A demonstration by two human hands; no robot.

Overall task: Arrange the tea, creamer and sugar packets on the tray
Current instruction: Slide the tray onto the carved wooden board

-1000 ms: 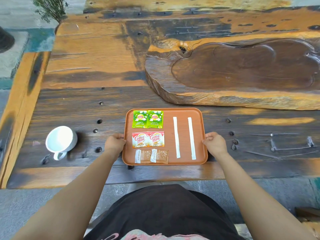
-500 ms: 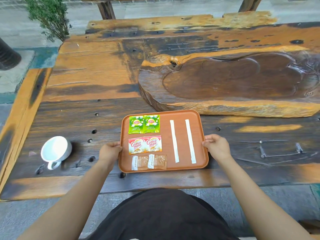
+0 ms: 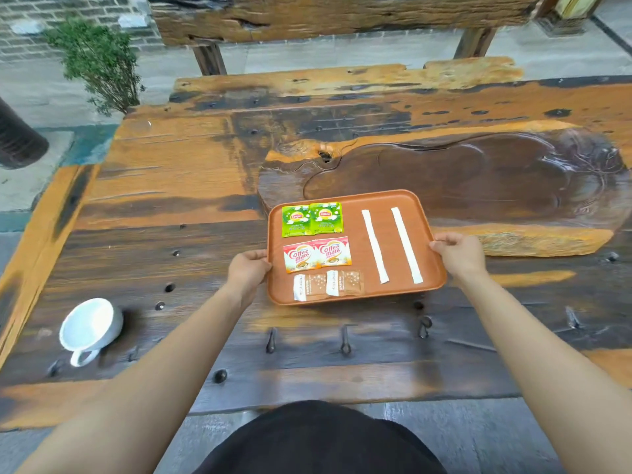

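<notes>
Both hands grip an orange tray (image 3: 352, 297) by its side rims: the left hand (image 3: 249, 268) at nine o'clock, the right hand (image 3: 458, 253) at three o'clock, fingers curled over the edges. It seems to be lifted off the wooden table (image 3: 171, 186), though that is hard to judge. On it, at left from twelve to six o'clock: two green tea packets (image 3: 312, 218), two creamer packets (image 3: 316, 257), two brown sugar packets (image 3: 327, 284); two white sticks (image 3: 391, 245) lie at right.

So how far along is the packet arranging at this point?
Sorting looks done: two green tea packets, two creamer packets and two brown sugar packets sit in rows, with two white stick packets alongside. In hand: left hand and right hand grip the tray by its edges. No packets lie loose on the table; only placing the tray seems left.
</notes>
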